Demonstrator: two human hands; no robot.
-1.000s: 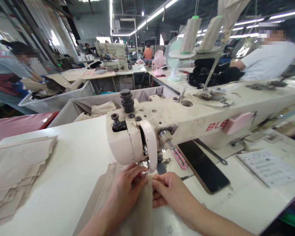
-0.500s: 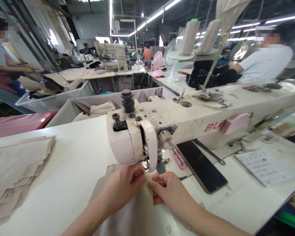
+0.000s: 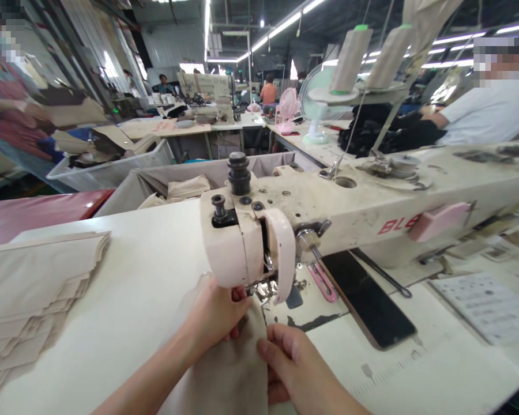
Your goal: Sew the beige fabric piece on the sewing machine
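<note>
- Risk of a fingertip under the needle: left hand [image 3: 216,314] sits right against the sewing machine [image 3: 328,213] head, fingers pressed just beside the presser foot [image 3: 266,288], with hardly any gap.
- Risk of a crooked seam: beige fabric piece [image 3: 231,369] fed by two hands from different sides, so uneven push from either could skew the edge off its line.
- Risk of bunching: cloth looks slightly rumpled under the left palm, close to the foot; could fold and get stitched double.
- Risk of a snag on the pink clip [image 3: 324,282] or a knock to the black phone [image 3: 369,302], both lying on the table [image 3: 147,276] near the right of the needle.
- Left grip: fingers curled down, clamping the fabric flat against the table at the foot; closed on cloth, not loose.
- Right hand [image 3: 292,363]: thumb and fingers pinched on the fabric's right edge, nearer the body, folded tight.
- Fabric position: on the table in front of the machine head, leading end tucked under the foot, rest trailing toward the body.
- Stack of cut pieces [image 3: 34,294] well apart on the left, untouched.
</note>
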